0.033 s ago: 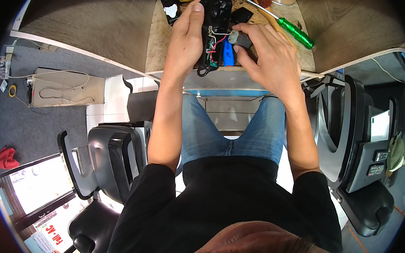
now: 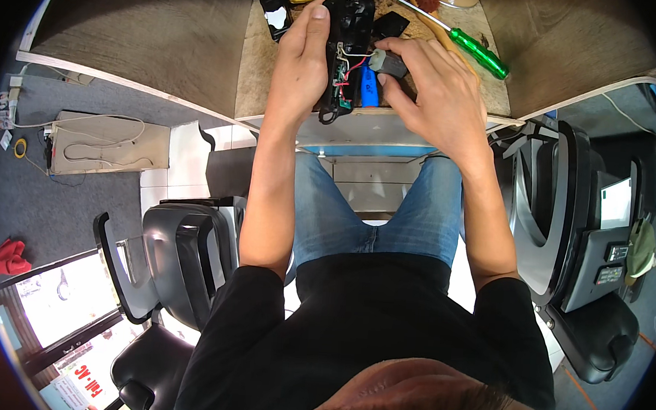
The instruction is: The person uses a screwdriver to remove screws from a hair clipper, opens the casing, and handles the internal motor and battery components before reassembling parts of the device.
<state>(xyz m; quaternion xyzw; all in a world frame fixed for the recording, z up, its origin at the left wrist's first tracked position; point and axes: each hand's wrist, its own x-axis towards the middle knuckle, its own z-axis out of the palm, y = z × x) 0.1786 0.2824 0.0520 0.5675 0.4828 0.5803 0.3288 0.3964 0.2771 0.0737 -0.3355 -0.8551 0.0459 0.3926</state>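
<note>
My left hand (image 2: 301, 60) is closed along the left side of an opened black device housing (image 2: 352, 18), thumb on top. Inside its lower part sits a narrow green circuit board (image 2: 343, 86) with thin white and red wires. A black loop (image 2: 332, 116) is at its near end. My right hand (image 2: 444, 88) pinches a small grey, motor-like block (image 2: 391, 63) between thumb and fingers. Wires run from this block to the housing. Under the wires lies a blue tool handle (image 2: 370, 89).
A green-handled screwdriver (image 2: 480, 53) lies at the right of the worktop (image 2: 257, 80). Dark parts (image 2: 274, 14) sit at the far left, with a flat black piece (image 2: 391, 25) beyond the motor-like block. Wooden panels (image 2: 150, 36) wall both sides. Black chairs (image 2: 182, 256) stand on either side of me.
</note>
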